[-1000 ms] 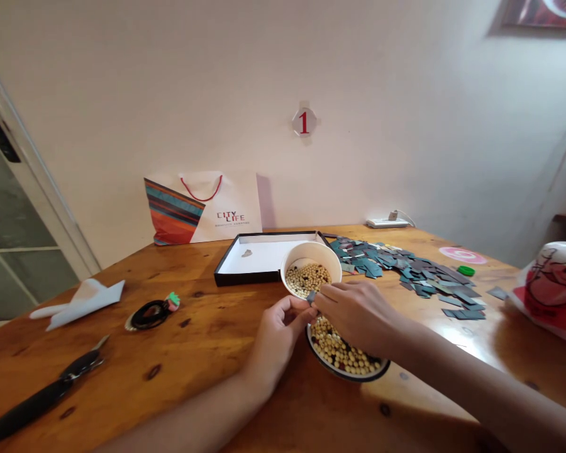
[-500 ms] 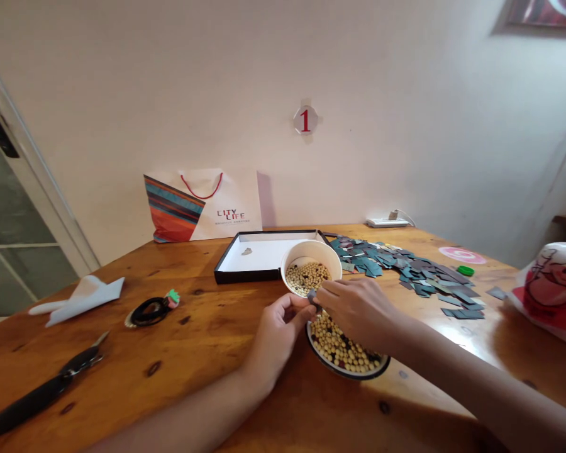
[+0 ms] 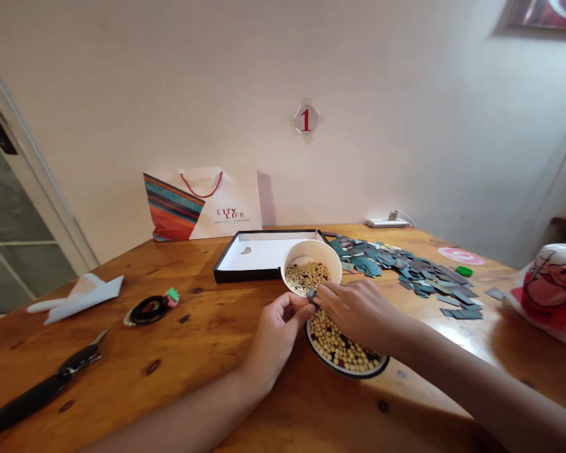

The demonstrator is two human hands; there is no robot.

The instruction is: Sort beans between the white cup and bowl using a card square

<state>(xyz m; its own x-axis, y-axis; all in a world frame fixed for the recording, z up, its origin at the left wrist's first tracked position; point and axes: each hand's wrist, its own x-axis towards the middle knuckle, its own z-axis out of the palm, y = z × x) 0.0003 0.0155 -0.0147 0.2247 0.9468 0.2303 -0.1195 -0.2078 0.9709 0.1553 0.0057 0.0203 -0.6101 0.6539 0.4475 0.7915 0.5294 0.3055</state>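
My left hand (image 3: pixel 279 328) pinches a small grey piece (image 3: pixel 312 298) between thumb and fingers. My right hand (image 3: pixel 358 313) meets it from the other side, its fingers curled onto the same piece. What kind of thing the piece is, I cannot make out. Below my right hand sits a dark-rimmed bowl (image 3: pixel 346 374) full of pale yellow, round beads or beans with some dark ones among them; the hand covers part of it. Just behind the hands a white tub (image 3: pixel 332 258) tilts toward me, with smaller pale beans (image 3: pixel 307 277) in it.
Behind the tub lies a shallow black-edged tray (image 3: pixel 245 275). Many dark flat pieces (image 3: pixel 405 264) are spread at the right, near a green cap (image 3: pixel 463 271) and a printed bag (image 3: pixel 554 289). A folding knife (image 3: pixel 51 387), black cord (image 3: pixel 149 310) and white paper (image 3: pixel 85 297) lie left; a paper bag (image 3: pixel 231 201) stands behind.
Both hands stay nearly in place, with the fingers on the grey piece shifting only slightly. The bowl and tub have not visibly moved.
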